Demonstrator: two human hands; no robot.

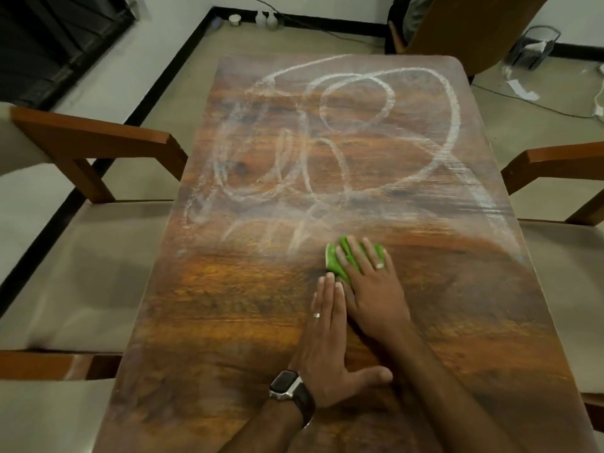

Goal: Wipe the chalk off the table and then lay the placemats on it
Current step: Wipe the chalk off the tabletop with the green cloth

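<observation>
Right hand (369, 282) lies flat, fingers straight and spread, pressing a green cloth (336, 261) onto the table (202, 308). Cloth sits right of table centre, just below the lowest chalk (330, 142) strokes; its left and far edges stick out past the fingers. Ring on that hand.

Left hand (330, 341) also flat on the wood, fingers straight and together, thumb out to the right. Fingertips sit just beside the cloth's near edge and against the right hand's thumb side. Holds nothing. Ring on one finger, watch (289, 387) on the wrist.

Chalk: white loops and scribbles cover the far half of the table, smeared and hazy at left and along the right edge. Near half shows bare wood grain.

Chairs: one at left (81, 243), one at right (562, 243), both with pale seats, and one at the far end (457, 24). No placemats in view
</observation>
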